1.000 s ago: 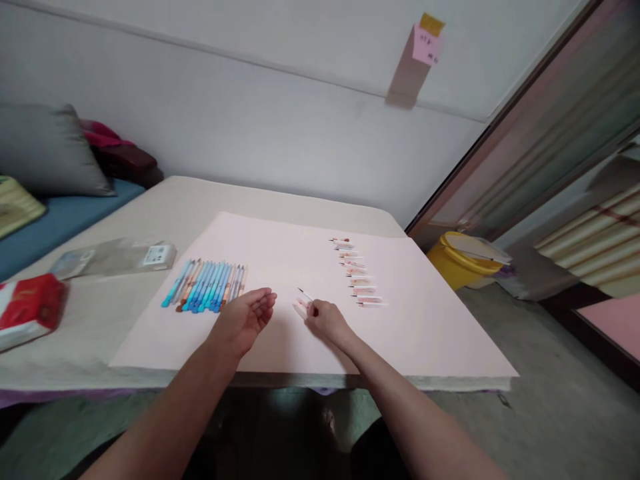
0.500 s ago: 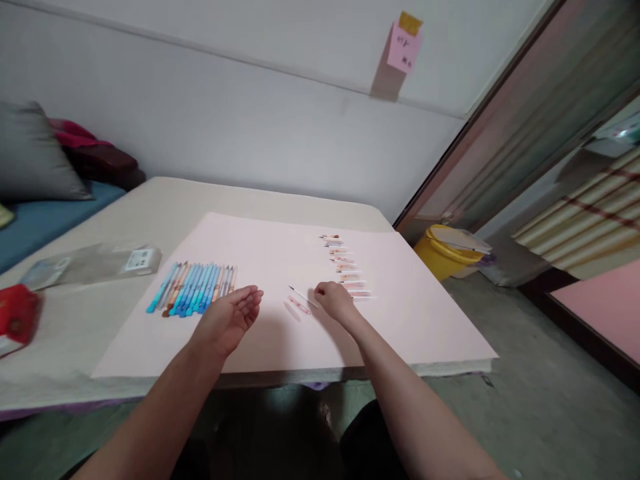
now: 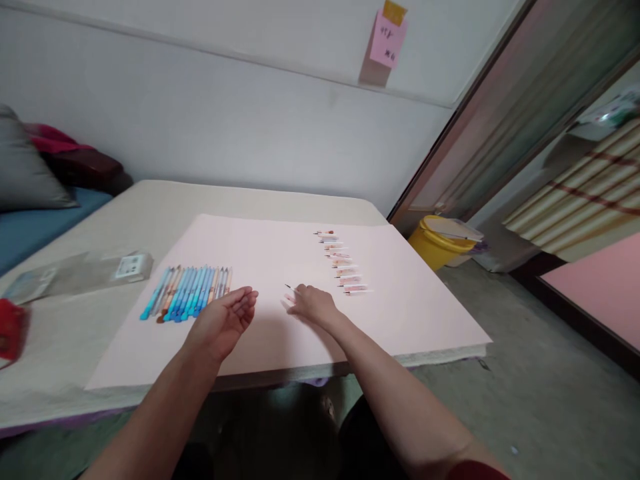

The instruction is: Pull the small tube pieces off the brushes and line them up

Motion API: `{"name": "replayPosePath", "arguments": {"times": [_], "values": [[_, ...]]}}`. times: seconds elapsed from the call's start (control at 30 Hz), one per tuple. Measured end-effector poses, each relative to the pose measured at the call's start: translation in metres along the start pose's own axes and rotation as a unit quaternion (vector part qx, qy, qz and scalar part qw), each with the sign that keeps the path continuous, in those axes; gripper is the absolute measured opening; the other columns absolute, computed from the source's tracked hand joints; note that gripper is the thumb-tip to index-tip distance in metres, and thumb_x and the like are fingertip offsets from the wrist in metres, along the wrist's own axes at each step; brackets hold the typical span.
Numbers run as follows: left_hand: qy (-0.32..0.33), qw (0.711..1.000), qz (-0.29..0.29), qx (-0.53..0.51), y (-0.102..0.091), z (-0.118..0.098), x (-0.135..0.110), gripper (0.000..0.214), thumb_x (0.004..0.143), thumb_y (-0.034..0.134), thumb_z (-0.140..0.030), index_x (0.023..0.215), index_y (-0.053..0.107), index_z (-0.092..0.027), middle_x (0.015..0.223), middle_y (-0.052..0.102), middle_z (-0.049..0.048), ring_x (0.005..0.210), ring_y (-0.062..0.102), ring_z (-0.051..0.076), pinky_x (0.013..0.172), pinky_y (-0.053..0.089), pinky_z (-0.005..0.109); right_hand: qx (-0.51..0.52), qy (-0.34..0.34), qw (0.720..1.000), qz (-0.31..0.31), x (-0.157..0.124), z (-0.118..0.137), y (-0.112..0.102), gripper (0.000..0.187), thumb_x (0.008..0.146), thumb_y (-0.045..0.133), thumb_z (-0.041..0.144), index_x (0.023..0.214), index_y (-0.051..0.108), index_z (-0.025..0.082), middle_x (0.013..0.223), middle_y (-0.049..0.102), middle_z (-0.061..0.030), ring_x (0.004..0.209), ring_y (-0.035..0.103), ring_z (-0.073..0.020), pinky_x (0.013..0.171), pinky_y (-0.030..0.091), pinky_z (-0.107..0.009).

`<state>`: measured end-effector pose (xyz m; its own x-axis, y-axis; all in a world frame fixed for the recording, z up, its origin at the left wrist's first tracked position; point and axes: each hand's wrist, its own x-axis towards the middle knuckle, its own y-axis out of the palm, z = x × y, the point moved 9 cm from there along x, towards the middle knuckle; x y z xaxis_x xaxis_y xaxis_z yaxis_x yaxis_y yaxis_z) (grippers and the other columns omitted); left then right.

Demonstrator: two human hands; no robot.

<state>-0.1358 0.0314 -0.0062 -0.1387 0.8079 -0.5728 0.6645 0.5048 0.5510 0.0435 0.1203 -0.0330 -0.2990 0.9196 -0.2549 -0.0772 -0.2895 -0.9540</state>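
Note:
My left hand (image 3: 227, 321) hovers palm up at the right end of a row of pens (image 3: 185, 293), its fingers loosely curled and nothing in it. The pens have blue, brown and grey barrels with shaped ends. Right of it, my right hand (image 3: 314, 305) is low over the pink sheet with its fingers bent down. A thin white pen refill (image 3: 291, 288) pokes out from under its fingers. Beside the thumb a pinkish slim piece (image 3: 289, 299) shows in part. The fingers cover the rest, so what they grip is hidden.
Several slim refills with dark tips (image 3: 345, 267) lie in a slanting column on the pink sheet (image 3: 415, 307). Clear plastic packaging (image 3: 90, 280) and a red object (image 3: 11, 330) are at the left. A yellow bin (image 3: 435, 243) stands beyond the table's right edge.
My right hand has moved left and down onto the white refill and the pinkish piece, covering most of them. My left hand stays nearly still. The view has shifted slightly.

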Motion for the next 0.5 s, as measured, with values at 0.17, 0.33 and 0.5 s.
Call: {"name": "replayPosePath", "arguments": {"times": [0.17, 0.33, 0.5], "values": [[-0.003, 1.0, -0.001, -0.005, -0.001, 0.0, 0.001, 0.008, 0.08, 0.056, -0.006, 0.083, 0.063, -0.008, 0.08, 0.067, 0.0108, 0.064, 0.064, 0.012, 0.055, 0.054, 0.02, -0.02, -0.021, 0.999, -0.025, -0.002, 0.011, 0.003, 0.04, 0.075, 0.057, 0.039, 0.109, 0.051, 0.019, 0.109, 0.06, -0.0121, 0.095, 0.06, -0.0263, 0.072, 0.044, -0.034], [-0.004, 1.0, 0.001, -0.005, 0.0, 0.0, 0.001, 0.007, 0.078, 0.058, -0.006, 0.083, 0.063, -0.008, 0.081, 0.066, 0.0112, 0.065, 0.064, 0.012, 0.056, 0.054, 0.02, -0.021, -0.023, 0.999, -0.021, 0.0, 0.015, 0.005, 0.029, 0.085, 0.044, 0.032, 0.108, 0.053, 0.017, 0.106, 0.061, -0.0143, 0.094, 0.061, -0.0259, 0.073, 0.045, -0.035], [-0.001, 1.0, 0.007, -0.004, 0.0, -0.001, 0.001, 0.007, 0.079, 0.057, -0.006, 0.082, 0.063, -0.008, 0.081, 0.066, 0.0114, 0.065, 0.064, 0.012, 0.056, 0.054, 0.02, -0.024, -0.028, 0.999, -0.02, 0.0, 0.021, 0.01, 0.034, 0.087, 0.041, 0.037, 0.107, 0.055, 0.015, 0.106, 0.061, -0.0167, 0.092, 0.062, -0.0274, 0.073, 0.045, -0.037]]}}
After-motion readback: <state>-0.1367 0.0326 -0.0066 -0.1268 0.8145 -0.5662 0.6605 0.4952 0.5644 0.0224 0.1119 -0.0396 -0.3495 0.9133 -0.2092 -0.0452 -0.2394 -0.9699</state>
